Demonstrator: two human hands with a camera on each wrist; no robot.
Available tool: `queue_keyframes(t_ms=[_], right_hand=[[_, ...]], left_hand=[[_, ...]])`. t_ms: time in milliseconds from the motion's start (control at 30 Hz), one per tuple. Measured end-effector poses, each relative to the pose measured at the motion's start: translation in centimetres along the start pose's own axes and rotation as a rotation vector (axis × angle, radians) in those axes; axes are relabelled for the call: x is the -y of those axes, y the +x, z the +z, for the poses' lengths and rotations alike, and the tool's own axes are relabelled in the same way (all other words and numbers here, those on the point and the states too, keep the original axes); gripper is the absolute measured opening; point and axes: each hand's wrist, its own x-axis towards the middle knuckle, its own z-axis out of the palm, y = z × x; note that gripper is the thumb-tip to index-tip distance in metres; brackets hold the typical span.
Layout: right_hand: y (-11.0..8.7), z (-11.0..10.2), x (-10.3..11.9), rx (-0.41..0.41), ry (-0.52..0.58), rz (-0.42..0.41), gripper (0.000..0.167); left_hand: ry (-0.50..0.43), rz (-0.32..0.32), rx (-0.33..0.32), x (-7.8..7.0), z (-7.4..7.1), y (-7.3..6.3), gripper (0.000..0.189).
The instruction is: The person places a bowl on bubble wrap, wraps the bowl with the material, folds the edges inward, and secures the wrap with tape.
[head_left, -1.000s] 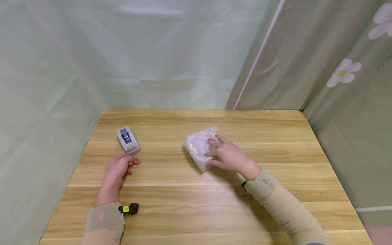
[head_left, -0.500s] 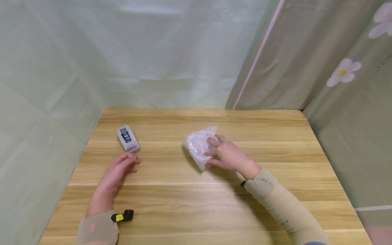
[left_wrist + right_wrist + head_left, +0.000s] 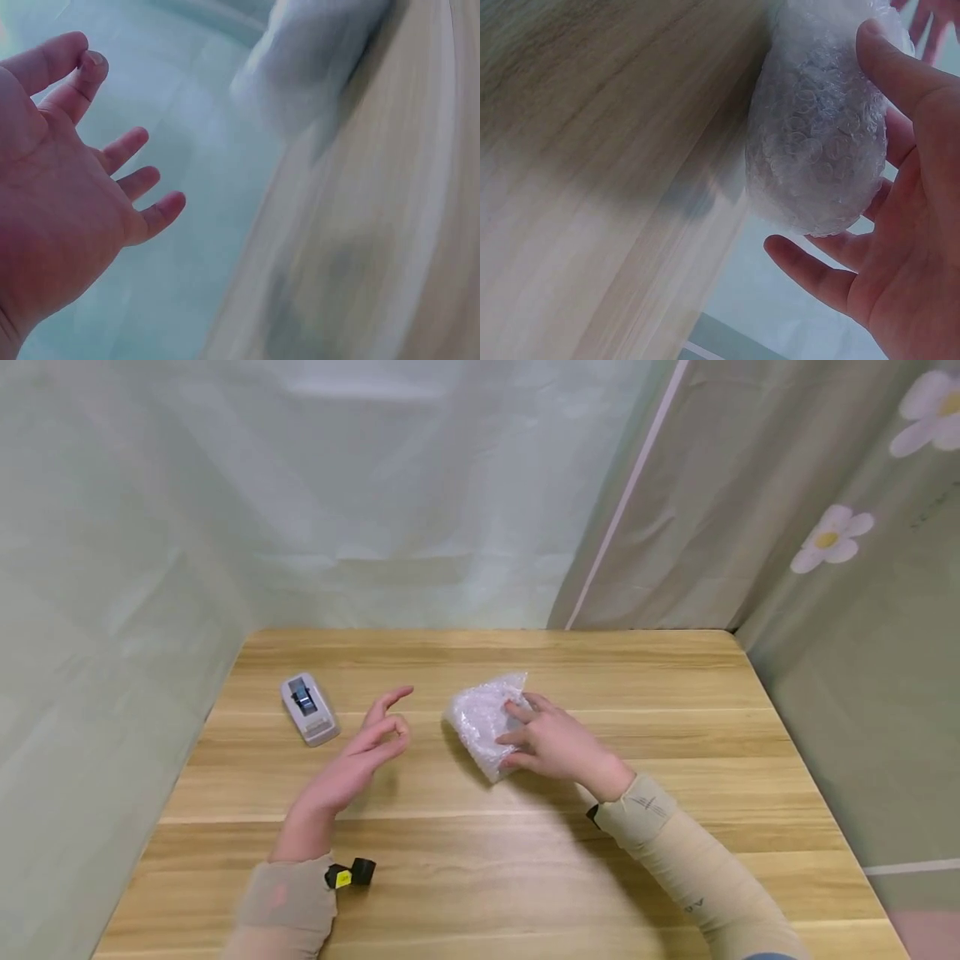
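Observation:
A lumpy package in clear bubble wrap point(image 3: 480, 718) sits mid-table. My right hand point(image 3: 558, 743) holds it from the right, the thumb point(image 3: 900, 71) pressed on one side and the other fingers spread along the far side. My left hand point(image 3: 356, 764) is raised over the table, between the package and a grey tape dispenser point(image 3: 310, 710). Its thumb and one fingertip meet in a loop, while the other fingers point(image 3: 161, 214) stretch out. I cannot tell whether something thin and clear is pinched there. In the left wrist view the package point(image 3: 307, 67) is blurred.
The wood-grain table point(image 3: 487, 893) stands against hanging pale green curtains point(image 3: 420, 493) at the back and left. A curtain with white flowers point(image 3: 832, 539) hangs on the right. A small black wrist camera point(image 3: 352, 872) sits on the left sleeve.
My left hand has left the tape dispenser's near end and moved right and forward, toward the package. My right hand has stayed on the bubble wrap. The view has shifted slightly.

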Motion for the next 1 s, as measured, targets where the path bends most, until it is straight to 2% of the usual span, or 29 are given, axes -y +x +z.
queue_keyframes(t_ms=[100, 200, 333, 467, 633, 867, 1000], right_hand=[[0.0, 0.0, 0.1, -0.009, -0.007, -0.006, 0.043], [0.0, -0.1, 0.1, -0.025, -0.025, -0.013, 0.042], [0.0, -0.3, 0.1, -0.037, -0.044, -0.017, 0.041], [0.1, -0.2, 0.0, -0.028, -0.052, -0.009, 0.042], [0.2, -0.1, -0.2, -0.020, -0.048, 0.001, 0.042], [0.3, 0.1, -0.2, -0.019, -0.030, -0.007, 0.041], [0.3, 0.0, -0.1, -0.023, -0.025, -0.012, 0.041]], left_hand=[[0.025, 0.017, 0.047, -0.4, 1.7, 2.1, 0.018], [0.104, 0.028, 0.089, -0.6, 3.2, 4.2, 0.017], [0.285, 0.042, 0.129, -0.7, 4.7, 6.9, 0.019], [0.458, 0.054, 0.171, -0.6, 5.6, 9.0, 0.020], [0.572, 0.017, 0.212, -0.5, 6.2, 10.7, 0.019], [0.653, -0.048, 0.247, 0.0, 6.3, 11.9, 0.019], [0.691, -0.073, 0.244, 0.1, 6.6, 12.6, 0.020]])
